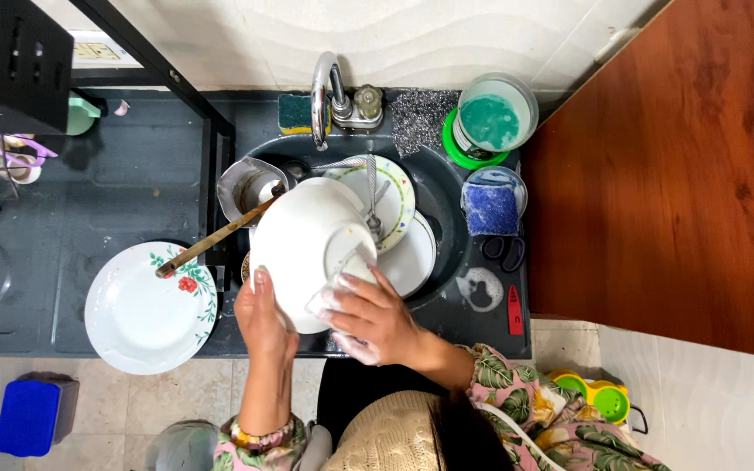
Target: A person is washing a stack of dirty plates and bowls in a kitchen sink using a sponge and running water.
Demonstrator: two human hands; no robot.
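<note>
A white plate (303, 235) is held tilted over the round dark sink (447, 218). My left hand (263, 323) grips its near-left edge. My right hand (377, 318) presses a soapy, pale scrubbing pad (338, 283) against the plate's underside. Below the plate in the sink lie a green-rimmed plate (399, 187) with cutlery (372, 196) on it and another white plate (412, 262). A chrome tap (323, 92) arches over the sink's far side.
A flower-patterned white plate (146, 310) lies on the dark counter to the left. A metal cup (250, 187) holds a long wooden-handled utensil (215, 237). Right of the sink stand a tub of green soap (492, 118), a blue scourer (490, 208), scissors (503, 251). A wooden door (674, 174) is at right.
</note>
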